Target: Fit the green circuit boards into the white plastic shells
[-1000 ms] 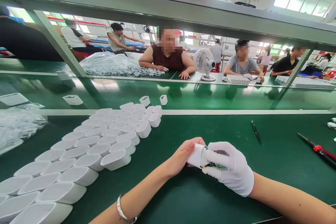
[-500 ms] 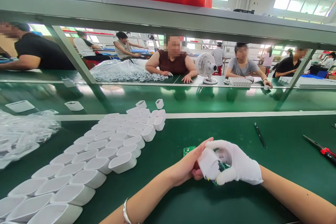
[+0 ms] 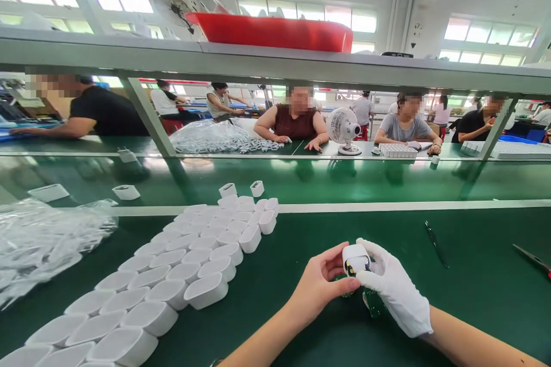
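Note:
A small white housing [image 3: 355, 256] is held between my two hands, its open side toward me with dark and yellow parts showing inside. My bare left hand [image 3: 325, 280] grips it from the left, thumb below and fingers behind. My right hand [image 3: 394, 284], in a white glove, pinches its right side. Green circuit board pieces [image 3: 373, 303] show beneath the hands, partly hidden by them. To the left, many white housings [image 3: 206, 289] stand packed in slanting rows on the green table [image 3: 310, 335].
Black tweezers [image 3: 436, 243] and red-handled pliers [image 3: 531, 257] lie to the right. At the left is a clear plastic bag [image 3: 47, 241]. A shelf [image 3: 267, 69] bearing a red tray [image 3: 275, 32] spans above. Across the table, people sit near a white fan [image 3: 343, 126].
The view has tilted up and shifted left. The housing has been turned so its open side shows, and my gloved fingers have closed in on its right side.

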{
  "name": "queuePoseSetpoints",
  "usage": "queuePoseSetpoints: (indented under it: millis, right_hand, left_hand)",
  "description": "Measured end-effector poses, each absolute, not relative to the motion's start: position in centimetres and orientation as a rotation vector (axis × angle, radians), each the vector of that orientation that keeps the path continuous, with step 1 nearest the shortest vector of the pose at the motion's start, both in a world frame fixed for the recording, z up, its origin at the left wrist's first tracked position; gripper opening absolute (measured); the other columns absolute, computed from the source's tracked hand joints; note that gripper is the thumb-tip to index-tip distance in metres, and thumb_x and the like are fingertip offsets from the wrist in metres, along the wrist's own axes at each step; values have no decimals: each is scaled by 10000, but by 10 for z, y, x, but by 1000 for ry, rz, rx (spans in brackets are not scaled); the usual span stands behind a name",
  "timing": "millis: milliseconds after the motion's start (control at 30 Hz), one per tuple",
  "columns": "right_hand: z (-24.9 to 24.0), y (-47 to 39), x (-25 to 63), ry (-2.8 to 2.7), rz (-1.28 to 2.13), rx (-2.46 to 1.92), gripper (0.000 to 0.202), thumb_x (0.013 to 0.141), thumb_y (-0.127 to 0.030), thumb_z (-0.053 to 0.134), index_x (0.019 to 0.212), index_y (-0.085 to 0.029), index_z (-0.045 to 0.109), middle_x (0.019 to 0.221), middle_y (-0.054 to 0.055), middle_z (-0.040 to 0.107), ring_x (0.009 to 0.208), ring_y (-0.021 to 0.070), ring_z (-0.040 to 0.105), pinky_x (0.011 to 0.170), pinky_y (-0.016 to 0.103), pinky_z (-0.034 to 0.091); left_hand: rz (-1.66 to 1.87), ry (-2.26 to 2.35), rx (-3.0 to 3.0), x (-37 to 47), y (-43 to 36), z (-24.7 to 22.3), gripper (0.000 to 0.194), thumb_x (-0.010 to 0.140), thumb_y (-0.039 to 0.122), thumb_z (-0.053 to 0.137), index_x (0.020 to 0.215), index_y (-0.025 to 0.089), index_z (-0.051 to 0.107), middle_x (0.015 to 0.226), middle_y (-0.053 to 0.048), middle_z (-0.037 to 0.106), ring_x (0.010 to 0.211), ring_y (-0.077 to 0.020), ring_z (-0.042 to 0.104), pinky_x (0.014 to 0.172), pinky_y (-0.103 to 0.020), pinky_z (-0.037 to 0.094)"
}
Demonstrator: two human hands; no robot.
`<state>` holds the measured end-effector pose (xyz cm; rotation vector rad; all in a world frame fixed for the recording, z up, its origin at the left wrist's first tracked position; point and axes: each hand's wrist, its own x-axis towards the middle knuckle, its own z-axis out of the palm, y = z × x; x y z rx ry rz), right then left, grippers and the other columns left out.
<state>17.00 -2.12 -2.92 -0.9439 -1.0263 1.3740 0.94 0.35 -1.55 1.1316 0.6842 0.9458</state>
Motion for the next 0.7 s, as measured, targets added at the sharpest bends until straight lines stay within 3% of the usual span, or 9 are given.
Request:
queuePoseSetpoints:
  millis: [133,233,500,700]
  right_hand:
    - [-19,-24,172,-1055,1426,-903,768,516,-312,838,1210,-198,528,1161,96,610,1040,253,589,880,431,491]
    - [-13,-25,172,-1043,1415,-987,789,523,-283,827,1234,-165,505,1074,94,651,986,240,614,857,416,499]
    - [-16,-28,170,-1036,1456,-987,864,496,-220,832,1277,-183,466,1026,64,678,986,227,619,860,405,518]
    - [-18,-27,171,-1026,1438,-938,784,501,-212,835,1220,-188,523,1043,62,679,991,232,620,858,419,523]
  left_hand:
    - [968,670,1101,8,5,-13,664,477,212,865,1096,137,637,1078,-114,682,1037,-278,601,978,-425,422]
    - [933,650,1094,6,7,-13,715,463,165,863,1134,145,618,1136,-107,659,1080,-273,579,998,-415,413]
    - [929,768,1201,5,9,-18,672,499,210,846,1128,129,622,1034,-84,696,941,-239,620,911,-401,476]
    - [931,785,1259,4,8,-17,624,501,248,842,1085,144,650,979,-63,706,880,-222,622,853,-370,503]
